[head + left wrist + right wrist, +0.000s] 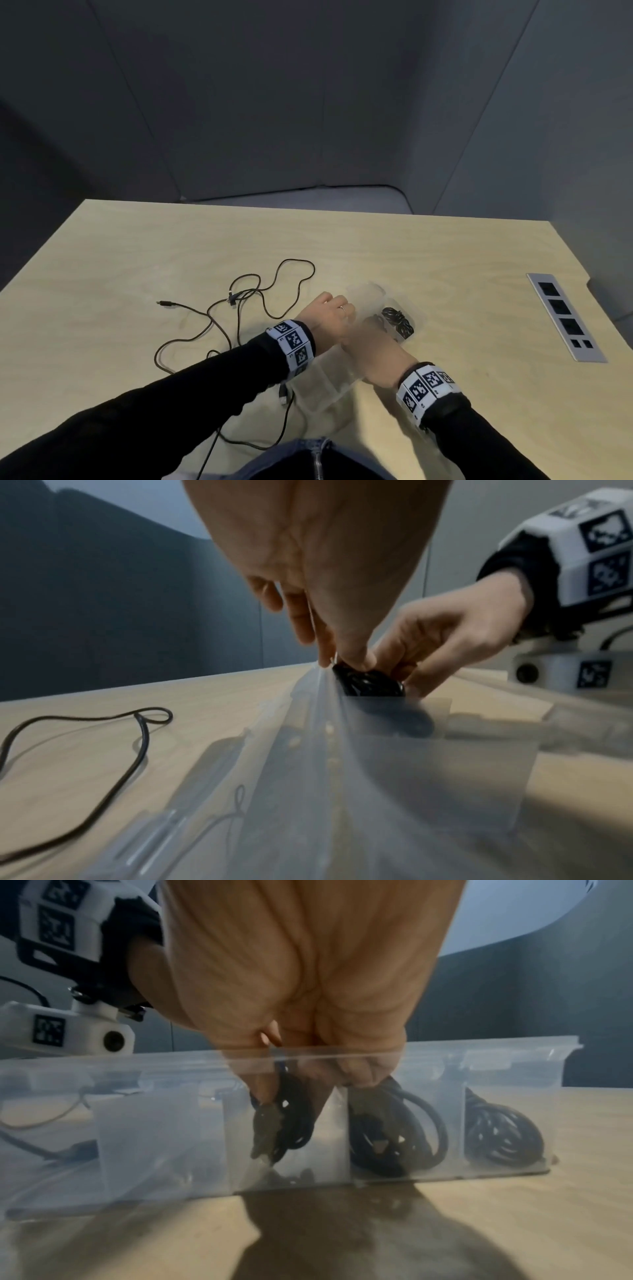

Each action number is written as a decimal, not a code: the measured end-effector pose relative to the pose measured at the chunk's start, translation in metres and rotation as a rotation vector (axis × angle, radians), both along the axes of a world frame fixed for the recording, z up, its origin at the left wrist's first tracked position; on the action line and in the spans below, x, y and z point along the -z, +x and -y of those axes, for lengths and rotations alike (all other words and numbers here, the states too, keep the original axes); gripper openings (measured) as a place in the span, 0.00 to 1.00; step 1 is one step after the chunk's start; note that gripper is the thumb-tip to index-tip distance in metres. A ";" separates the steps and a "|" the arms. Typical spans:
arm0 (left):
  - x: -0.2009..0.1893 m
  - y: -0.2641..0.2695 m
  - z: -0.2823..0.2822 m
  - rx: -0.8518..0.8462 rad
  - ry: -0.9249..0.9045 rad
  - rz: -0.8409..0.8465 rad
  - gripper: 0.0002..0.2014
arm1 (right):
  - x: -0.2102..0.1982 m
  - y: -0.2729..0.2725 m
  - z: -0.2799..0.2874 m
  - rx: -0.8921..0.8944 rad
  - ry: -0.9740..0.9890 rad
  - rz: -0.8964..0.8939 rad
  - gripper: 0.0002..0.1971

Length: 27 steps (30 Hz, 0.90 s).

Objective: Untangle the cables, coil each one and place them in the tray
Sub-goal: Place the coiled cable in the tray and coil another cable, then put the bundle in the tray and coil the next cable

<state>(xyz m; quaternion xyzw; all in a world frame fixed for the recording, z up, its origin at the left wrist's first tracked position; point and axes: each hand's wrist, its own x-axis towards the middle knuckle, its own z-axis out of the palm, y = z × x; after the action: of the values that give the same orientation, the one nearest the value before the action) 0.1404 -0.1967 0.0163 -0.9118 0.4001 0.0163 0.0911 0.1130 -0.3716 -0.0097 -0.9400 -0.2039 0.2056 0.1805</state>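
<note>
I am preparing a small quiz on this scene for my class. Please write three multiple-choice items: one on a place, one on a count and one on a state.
1. Where do the loose cables lie?
A. on the floor
B. on the table, left of the tray
C. on a chair

2. Besides the held coil, how many stored coils lie in the tray?
A. none
B. two
C. five

3. What does the right hand do?
A. rests flat on the table
B. points at the wall
C. grips the held coil inside the tray

Answers:
1 B: the head view shows them spread on the table beside the tray.
2 B: the right wrist view shows one in each of the two compartments at one end.
3 C: its fingers curl round the coil in the next compartment.
</note>
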 end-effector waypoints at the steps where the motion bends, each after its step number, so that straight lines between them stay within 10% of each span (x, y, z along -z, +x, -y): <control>1: -0.002 -0.001 0.004 -0.022 0.041 -0.051 0.07 | 0.000 -0.001 0.000 0.017 0.036 0.012 0.15; 7: 0.005 0.009 0.026 -0.142 0.174 -0.239 0.17 | 0.002 -0.003 -0.004 0.120 0.035 0.070 0.12; 27: 0.002 0.018 0.030 -0.117 0.181 -0.106 0.14 | 0.009 -0.012 0.007 0.049 0.058 0.237 0.10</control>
<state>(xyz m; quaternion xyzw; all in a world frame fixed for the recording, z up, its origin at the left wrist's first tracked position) 0.1583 -0.2265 0.0143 -0.9196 0.3472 0.1057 0.1505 0.1012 -0.3781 -0.0191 -0.9568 -0.2068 0.0827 0.1870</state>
